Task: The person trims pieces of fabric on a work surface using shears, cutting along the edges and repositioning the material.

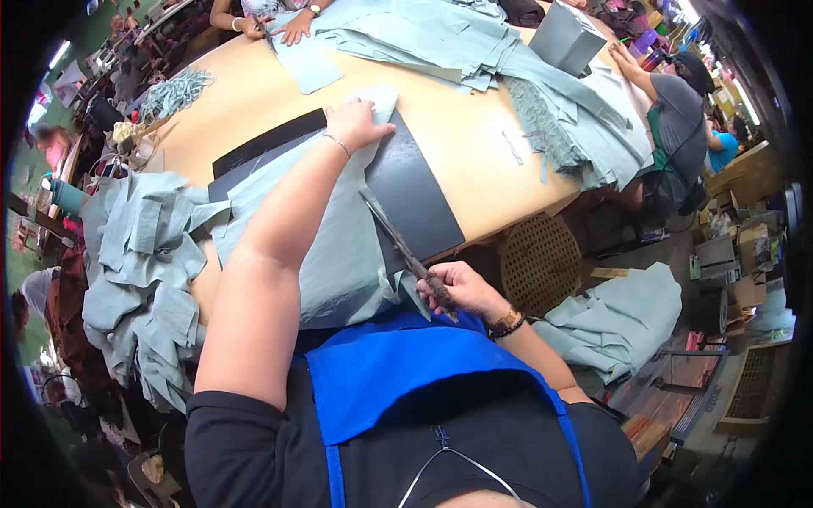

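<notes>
The fingers of your left hand [360,124] are partly bent, the thumb held apart from them. They lie on the far end of the pale green cloth [334,254], near the upper middle of the frame, with nothing visible gripped between them. Your right hand [466,290], at the centre right, has its fingers curled closed around the dark wrapped handles of the scissors [405,252]. The blades point up and left, along the cloth's right edge; you can't tell from here exactly how far apart they stand.

The cloth runs from your left hand down to your blue apron [406,360], partly hidden behind your left forearm. Under it lies a dark board [417,178], showing to the right of the cloth, and a black strip [271,142] shows to its left. Both rest on the light wooden table [457,161].

Farther out, a heap of crumpled green cloth [140,254] spills over the left side, and a fringed tangle of strips [176,93] lies at the upper left. Layered green cloth [423,38] stretches from the top toward the right, beside a grey box [567,38]. At the top, another person's hands [296,28] are at a smaller piece of cloth [309,69]. More cloth [614,322] lies bunched at the lower right, near a woven seat [539,262].
</notes>
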